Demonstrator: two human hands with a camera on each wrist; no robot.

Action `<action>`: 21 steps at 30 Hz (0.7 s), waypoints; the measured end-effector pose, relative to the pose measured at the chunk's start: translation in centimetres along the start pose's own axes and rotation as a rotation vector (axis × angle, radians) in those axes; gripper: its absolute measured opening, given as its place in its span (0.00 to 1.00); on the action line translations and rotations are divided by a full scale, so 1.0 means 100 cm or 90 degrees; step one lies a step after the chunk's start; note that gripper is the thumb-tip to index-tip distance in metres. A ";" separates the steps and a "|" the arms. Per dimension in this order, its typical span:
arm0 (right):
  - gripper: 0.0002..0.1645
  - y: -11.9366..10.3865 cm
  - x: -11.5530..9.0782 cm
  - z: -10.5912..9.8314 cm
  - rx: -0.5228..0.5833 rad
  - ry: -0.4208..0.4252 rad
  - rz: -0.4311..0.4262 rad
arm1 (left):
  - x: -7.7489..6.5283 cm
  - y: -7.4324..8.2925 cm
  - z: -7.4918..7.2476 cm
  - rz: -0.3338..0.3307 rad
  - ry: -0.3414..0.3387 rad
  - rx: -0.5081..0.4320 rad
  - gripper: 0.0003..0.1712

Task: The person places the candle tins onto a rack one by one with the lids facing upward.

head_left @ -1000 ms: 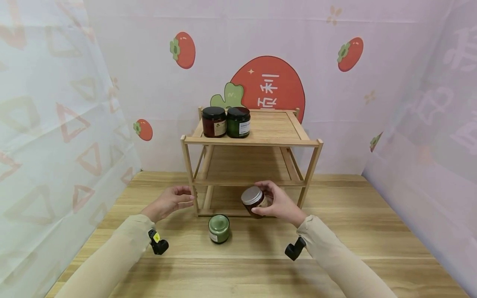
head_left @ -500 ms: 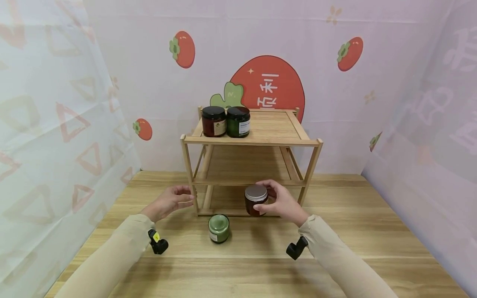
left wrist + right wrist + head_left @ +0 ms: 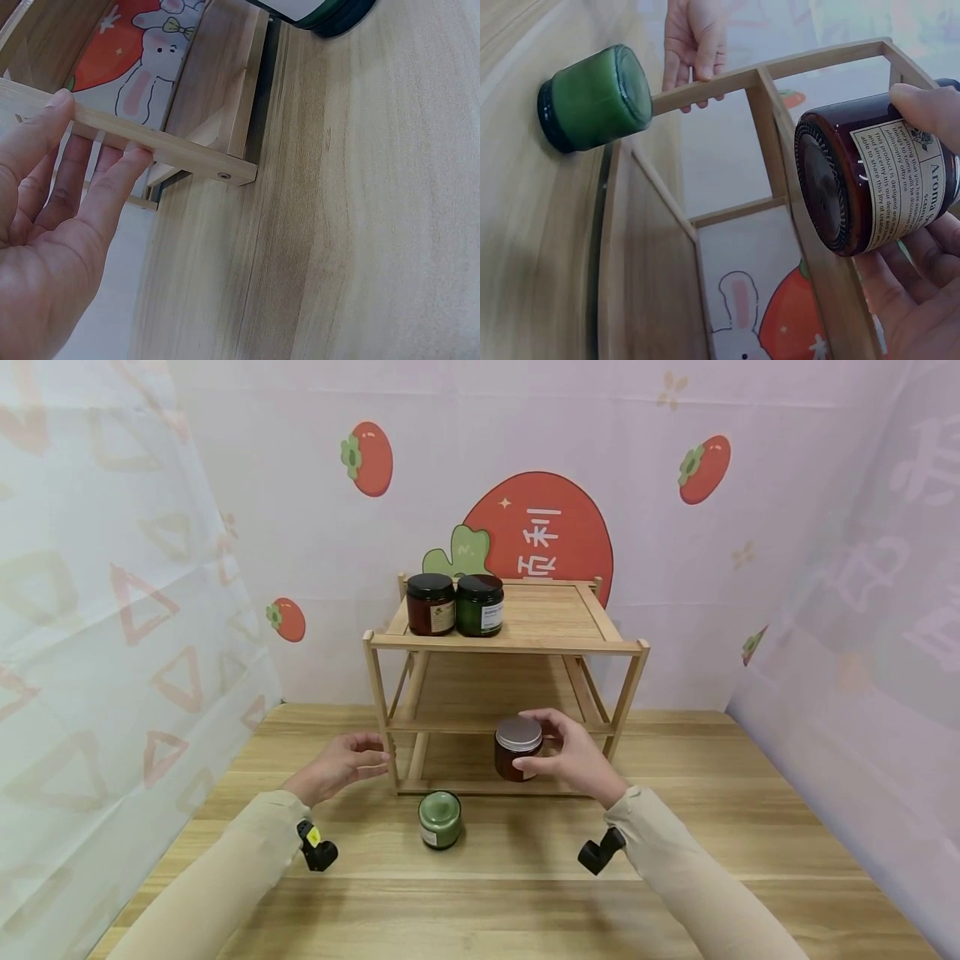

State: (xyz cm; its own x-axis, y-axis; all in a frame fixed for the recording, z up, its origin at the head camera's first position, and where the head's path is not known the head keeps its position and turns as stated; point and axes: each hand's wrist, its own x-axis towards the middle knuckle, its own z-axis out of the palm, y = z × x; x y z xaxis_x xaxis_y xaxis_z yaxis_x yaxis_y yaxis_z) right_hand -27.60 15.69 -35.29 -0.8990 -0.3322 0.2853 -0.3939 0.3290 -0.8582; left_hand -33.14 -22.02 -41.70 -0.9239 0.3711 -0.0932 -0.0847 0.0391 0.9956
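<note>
My right hand (image 3: 570,756) grips an amber glass jar (image 3: 516,760) by its side. The jar is upright with its silver lid up, in front of the lower opening of the wooden shelf rack (image 3: 517,646). In the right wrist view, a cream label and the ridged base of the amber jar (image 3: 832,180) show, the base above the table. My left hand (image 3: 347,767) holds the rack's front left post (image 3: 172,146), thumb on one side and fingers on the other. A green glass jar (image 3: 440,818) stands upside down on its dark lid, before the rack.
On the rack's top tier, at the left, a brown jar (image 3: 431,606) and a dark green jar (image 3: 480,606), both black-lidded, stand side by side. The middle shelf (image 3: 491,693) lies above the lower opening. Printed cloth walls (image 3: 645,552) enclose the wooden table (image 3: 480,902).
My right hand has turned the amber jar from tilted to upright, then raised it slightly toward the rack. The left hand stays on the post, and the green jar has not moved.
</note>
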 end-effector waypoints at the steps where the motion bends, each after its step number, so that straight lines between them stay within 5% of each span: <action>1: 0.38 -0.001 0.000 -0.001 0.000 0.000 0.000 | 0.000 0.000 0.000 -0.001 0.001 0.000 0.22; 21: 0.38 -0.035 0.002 -0.024 0.060 0.014 -0.036 | 0.001 -0.002 0.000 -0.003 0.004 0.003 0.21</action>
State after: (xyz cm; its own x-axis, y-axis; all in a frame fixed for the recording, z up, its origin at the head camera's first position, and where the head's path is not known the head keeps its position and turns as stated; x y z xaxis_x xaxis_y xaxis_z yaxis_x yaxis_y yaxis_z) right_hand -26.87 16.57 -31.20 -0.8804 -0.3283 0.3423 -0.4248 0.2251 -0.8768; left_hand -33.23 -22.04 -41.90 -0.9260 0.3645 -0.0983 -0.0880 0.0448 0.9951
